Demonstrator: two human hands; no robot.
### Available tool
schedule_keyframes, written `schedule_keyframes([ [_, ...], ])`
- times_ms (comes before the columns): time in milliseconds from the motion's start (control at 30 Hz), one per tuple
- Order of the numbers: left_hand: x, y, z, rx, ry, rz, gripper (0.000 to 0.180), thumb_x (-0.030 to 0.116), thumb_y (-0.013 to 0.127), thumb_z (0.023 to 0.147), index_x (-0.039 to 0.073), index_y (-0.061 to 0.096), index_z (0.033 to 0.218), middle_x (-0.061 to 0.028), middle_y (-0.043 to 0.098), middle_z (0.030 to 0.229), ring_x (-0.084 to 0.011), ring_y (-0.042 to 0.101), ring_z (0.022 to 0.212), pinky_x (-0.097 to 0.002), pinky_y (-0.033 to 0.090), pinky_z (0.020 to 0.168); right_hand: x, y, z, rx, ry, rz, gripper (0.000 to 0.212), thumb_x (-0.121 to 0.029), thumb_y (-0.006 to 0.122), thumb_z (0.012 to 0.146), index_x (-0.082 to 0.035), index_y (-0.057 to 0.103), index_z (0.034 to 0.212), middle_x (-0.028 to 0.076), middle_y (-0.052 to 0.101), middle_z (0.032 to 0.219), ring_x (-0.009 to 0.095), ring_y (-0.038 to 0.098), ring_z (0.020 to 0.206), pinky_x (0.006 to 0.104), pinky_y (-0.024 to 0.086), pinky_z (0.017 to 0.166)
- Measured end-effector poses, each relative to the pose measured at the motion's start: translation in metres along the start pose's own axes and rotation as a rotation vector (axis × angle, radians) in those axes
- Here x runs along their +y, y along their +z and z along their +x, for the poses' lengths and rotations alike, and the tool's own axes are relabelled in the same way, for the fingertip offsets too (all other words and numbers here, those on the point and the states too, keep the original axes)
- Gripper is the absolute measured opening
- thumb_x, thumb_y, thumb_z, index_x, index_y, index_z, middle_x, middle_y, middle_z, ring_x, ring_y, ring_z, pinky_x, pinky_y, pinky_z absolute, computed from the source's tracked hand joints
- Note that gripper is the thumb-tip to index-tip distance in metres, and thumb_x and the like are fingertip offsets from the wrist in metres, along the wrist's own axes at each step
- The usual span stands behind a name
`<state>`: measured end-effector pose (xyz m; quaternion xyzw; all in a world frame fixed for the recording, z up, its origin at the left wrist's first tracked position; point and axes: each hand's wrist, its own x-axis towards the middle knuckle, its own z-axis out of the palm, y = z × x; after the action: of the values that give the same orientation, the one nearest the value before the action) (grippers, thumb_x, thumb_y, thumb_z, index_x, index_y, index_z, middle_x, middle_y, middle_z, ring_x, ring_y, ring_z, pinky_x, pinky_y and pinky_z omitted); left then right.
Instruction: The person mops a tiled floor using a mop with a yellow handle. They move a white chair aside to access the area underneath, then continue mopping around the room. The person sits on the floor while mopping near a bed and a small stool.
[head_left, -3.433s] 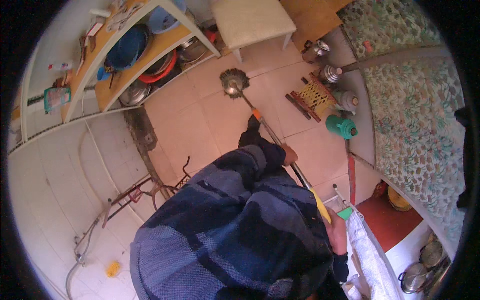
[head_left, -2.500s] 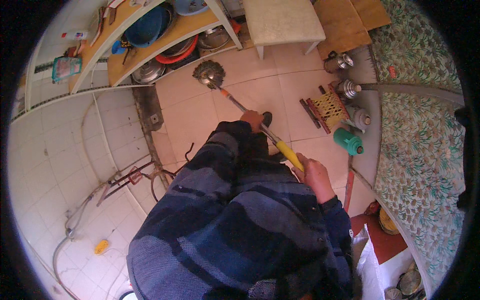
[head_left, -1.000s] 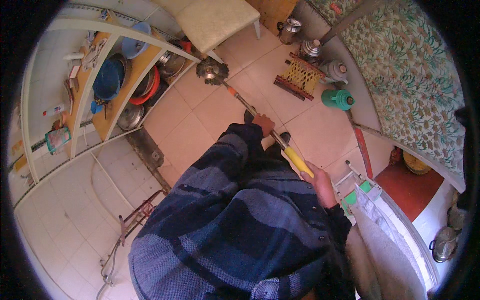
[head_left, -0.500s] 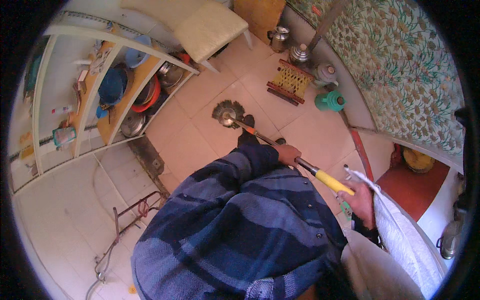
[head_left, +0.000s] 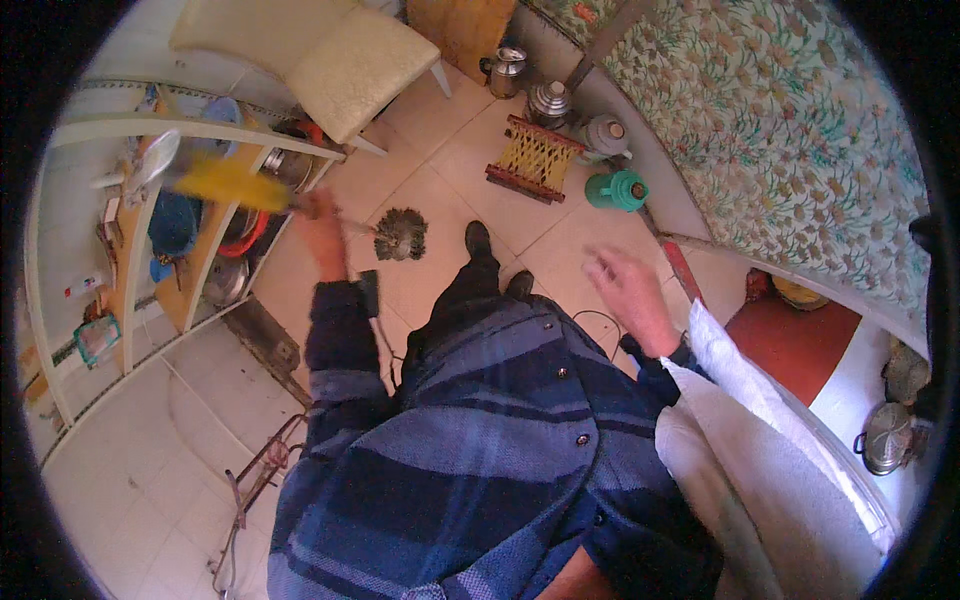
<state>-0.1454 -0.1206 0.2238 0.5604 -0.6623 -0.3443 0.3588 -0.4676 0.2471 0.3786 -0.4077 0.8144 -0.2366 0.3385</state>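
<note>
My left hand [head_left: 325, 238] is wrapped round the pole of a long-handled brush, left of my body. The brush's yellow grip [head_left: 230, 183] is smeared by motion and tilts up toward the shelves. Its round, dark bristle head [head_left: 400, 234] is over the tiled floor, ahead of my shoes. My right hand [head_left: 628, 292] is off the pole, its fingers loosely apart with nothing in them and slightly blurred. A white cloth [head_left: 770, 450] hangs by my right forearm.
Shelves [head_left: 190, 270] with basins and pans stand at left. A cream padded chair [head_left: 350, 70] is ahead. Near the patterned curtain [head_left: 770, 130] are a low woven stool [head_left: 535, 160], a green flask [head_left: 616, 190] and metal kettles [head_left: 549, 103]. A metal frame [head_left: 262, 465] is at lower left.
My right hand has let go of the yellow grip. My left hand has swung left with the pole, whose grip end now points toward the shelves. The view has shifted.
</note>
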Motion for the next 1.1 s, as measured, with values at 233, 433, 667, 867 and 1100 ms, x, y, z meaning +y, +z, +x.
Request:
schedule_keyframes([
  [233,-0.017,-0.104,0.056,0.334,-0.170,-0.279,0.040,0.039,0.068,0.101,0.001,0.062,0.089,-0.0052,0.062,0.076,-0.0163,0.055,0.069,-0.0349,0.044,0.067,0.011,0.054,0.020,-0.221,-0.052,-0.086,0.032,-0.025,0.068,0.096,-0.006,0.070,0.121,0.021,0.072,0.107,0.039,0.070,0.096,0.0459,0.055,0.085],
  [433,-0.039,-0.129,0.076,0.298,-0.154,-0.221,0.045,0.045,0.064,0.102,0.003,0.062,0.085,-0.0058,0.063,0.075,-0.0163,0.056,0.070,-0.0354,0.045,0.069,-0.003,0.053,0.051,-0.147,-0.011,-0.148,0.031,-0.022,0.068,0.096,-0.005,0.070,0.122,0.021,0.073,0.107,0.036,0.071,0.095,0.0440,0.056,0.084],
  [667,-0.043,-0.144,0.075,0.334,-0.218,-0.287,0.038,0.038,0.061,0.105,0.003,0.059,0.091,-0.0045,0.061,0.074,-0.0139,0.058,0.072,-0.0329,0.048,0.070,-0.012,0.068,0.081,-0.277,-0.087,-0.215,0.033,-0.025,0.066,0.096,-0.006,0.069,0.123,0.021,0.073,0.110,0.040,0.069,0.102,0.0476,0.055,0.089],
  [867,-0.059,-0.157,0.079,0.425,-0.179,-0.317,0.036,0.036,0.063,0.104,0.002,0.061,0.092,-0.0065,0.064,0.076,-0.0151,0.059,0.071,-0.0323,0.049,0.071,-0.030,0.068,0.108,-0.252,-0.212,-0.228,0.031,-0.023,0.066,0.096,-0.006,0.069,0.121,0.020,0.073,0.111,0.041,0.068,0.103,0.0476,0.055,0.089],
  [1100,-0.066,-0.157,0.072,0.447,-0.142,-0.326,0.034,0.032,0.065,0.103,0.004,0.058,0.084,-0.0066,0.062,0.069,-0.0152,0.058,0.068,-0.0324,0.047,0.070,-0.044,0.071,0.139,-0.321,-0.310,-0.279,0.031,-0.027,0.065,0.097,-0.008,0.068,0.121,0.021,0.073,0.107,0.042,0.068,0.100,0.0528,0.055,0.086],
])
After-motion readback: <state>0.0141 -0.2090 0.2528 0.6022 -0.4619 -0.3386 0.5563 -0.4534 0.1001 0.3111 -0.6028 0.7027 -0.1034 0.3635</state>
